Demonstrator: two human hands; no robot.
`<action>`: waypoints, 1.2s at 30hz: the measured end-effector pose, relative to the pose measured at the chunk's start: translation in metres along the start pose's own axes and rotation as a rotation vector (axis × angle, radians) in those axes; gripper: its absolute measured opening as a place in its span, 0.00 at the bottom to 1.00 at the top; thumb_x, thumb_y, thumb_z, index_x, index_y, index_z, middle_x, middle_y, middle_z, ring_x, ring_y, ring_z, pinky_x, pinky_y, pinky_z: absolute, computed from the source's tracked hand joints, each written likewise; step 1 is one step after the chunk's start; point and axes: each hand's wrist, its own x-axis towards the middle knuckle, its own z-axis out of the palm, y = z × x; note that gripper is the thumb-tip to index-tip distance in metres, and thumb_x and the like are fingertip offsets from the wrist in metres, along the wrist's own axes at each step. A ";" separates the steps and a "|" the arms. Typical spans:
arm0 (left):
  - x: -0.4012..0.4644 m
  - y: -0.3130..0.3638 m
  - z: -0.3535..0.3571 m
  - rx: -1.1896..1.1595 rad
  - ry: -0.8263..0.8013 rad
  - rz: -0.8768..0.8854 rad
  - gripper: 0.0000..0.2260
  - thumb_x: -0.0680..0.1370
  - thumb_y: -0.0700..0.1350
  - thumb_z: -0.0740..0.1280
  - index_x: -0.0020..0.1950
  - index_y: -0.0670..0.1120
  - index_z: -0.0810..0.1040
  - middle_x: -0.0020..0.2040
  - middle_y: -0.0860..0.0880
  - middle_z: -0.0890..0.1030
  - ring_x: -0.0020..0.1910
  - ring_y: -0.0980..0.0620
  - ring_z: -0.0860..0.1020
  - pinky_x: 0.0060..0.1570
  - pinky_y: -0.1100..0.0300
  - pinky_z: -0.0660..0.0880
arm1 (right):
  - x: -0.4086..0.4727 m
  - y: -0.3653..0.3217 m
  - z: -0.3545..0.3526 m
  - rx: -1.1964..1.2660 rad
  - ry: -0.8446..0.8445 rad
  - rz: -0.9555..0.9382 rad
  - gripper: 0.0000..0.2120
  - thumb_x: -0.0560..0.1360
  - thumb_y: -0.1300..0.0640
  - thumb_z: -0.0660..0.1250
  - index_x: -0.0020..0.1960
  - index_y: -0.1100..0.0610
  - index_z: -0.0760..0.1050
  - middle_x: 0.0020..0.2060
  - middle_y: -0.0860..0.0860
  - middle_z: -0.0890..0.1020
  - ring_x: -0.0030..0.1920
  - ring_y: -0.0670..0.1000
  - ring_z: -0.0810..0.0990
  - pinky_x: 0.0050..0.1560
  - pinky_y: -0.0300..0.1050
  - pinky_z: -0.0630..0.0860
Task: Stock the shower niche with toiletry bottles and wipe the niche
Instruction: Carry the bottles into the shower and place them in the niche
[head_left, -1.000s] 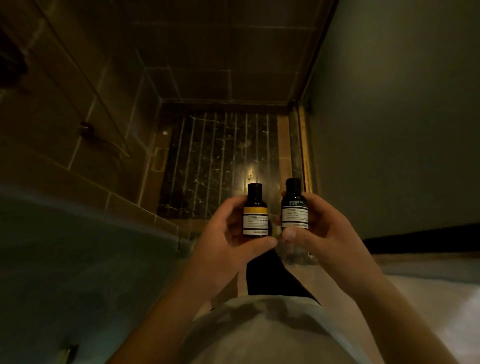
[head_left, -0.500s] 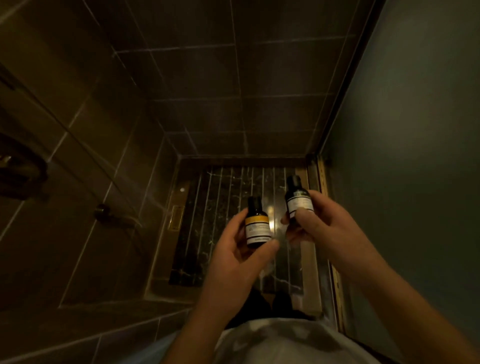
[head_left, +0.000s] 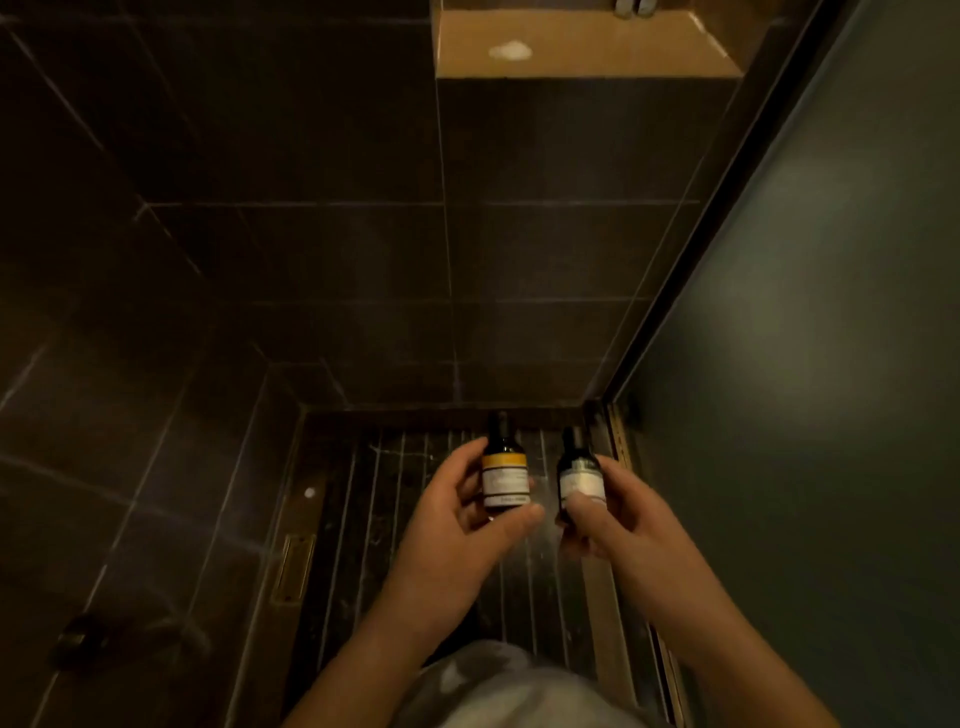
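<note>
A dim shower stall of dark wall tiles (head_left: 322, 249) fills the view, with a flat grey-green panel (head_left: 810, 322) closing the right side and a striped dark floor (head_left: 374, 519) below. High on the back wall the lit niche (head_left: 587, 49) shows a tan ledge with a pale smear (head_left: 510, 50); two small objects at its top edge are cut off. A brass drain slot (head_left: 293, 569) lies along the floor's left edge. The left hand (head_left: 457, 525) curls around a yellow-banded bottle (head_left: 503, 475), thumb across its base. The right hand (head_left: 618, 519) pinches a white-labelled bottle (head_left: 578, 475). Both bottles stand upright, near each other, well below the niche.
</note>
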 end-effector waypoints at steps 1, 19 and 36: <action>0.019 0.011 -0.009 0.003 -0.024 -0.001 0.29 0.72 0.37 0.74 0.64 0.61 0.69 0.60 0.53 0.80 0.54 0.62 0.82 0.47 0.66 0.81 | 0.017 -0.009 0.003 -0.007 0.006 0.014 0.15 0.68 0.50 0.68 0.55 0.44 0.76 0.46 0.43 0.86 0.46 0.44 0.85 0.41 0.36 0.81; 0.258 0.112 -0.016 -0.025 -0.162 -0.023 0.32 0.71 0.37 0.74 0.69 0.59 0.69 0.55 0.51 0.85 0.51 0.50 0.85 0.42 0.61 0.79 | 0.249 -0.080 -0.058 0.018 0.143 0.033 0.14 0.72 0.50 0.69 0.57 0.46 0.78 0.49 0.50 0.86 0.47 0.48 0.85 0.46 0.40 0.82; 0.452 0.216 0.088 -0.307 -0.063 -0.063 0.33 0.61 0.34 0.79 0.63 0.52 0.78 0.57 0.39 0.82 0.48 0.39 0.83 0.35 0.60 0.80 | 0.425 -0.160 -0.220 0.105 -0.058 0.101 0.23 0.69 0.52 0.73 0.62 0.54 0.75 0.48 0.53 0.87 0.49 0.50 0.86 0.47 0.43 0.82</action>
